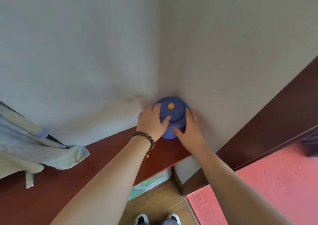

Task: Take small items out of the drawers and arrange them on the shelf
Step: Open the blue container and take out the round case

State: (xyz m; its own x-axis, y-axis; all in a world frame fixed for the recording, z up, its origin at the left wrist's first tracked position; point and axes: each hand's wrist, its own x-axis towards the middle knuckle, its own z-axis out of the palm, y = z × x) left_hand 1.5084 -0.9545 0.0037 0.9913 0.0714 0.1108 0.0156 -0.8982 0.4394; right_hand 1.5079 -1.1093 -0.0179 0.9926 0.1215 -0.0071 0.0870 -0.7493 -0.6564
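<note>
A round blue container (173, 112) with a small yellow knob on its lid stands on the dark red-brown shelf top (106, 159), pushed into the corner where two pale walls meet. My left hand (152, 121), with a bead bracelet at the wrist, holds its left side with the thumb across the lid's edge. My right hand (190, 132) holds its right side, thumb on the front. No drawers are in view.
A pale blue cloth (39, 149) lies draped on the shelf top at the left. A bed with a pink cover (268, 187) and dark wooden headboard (275, 118) stands to the right. Below are the wooden floor (163, 200) and my shoes.
</note>
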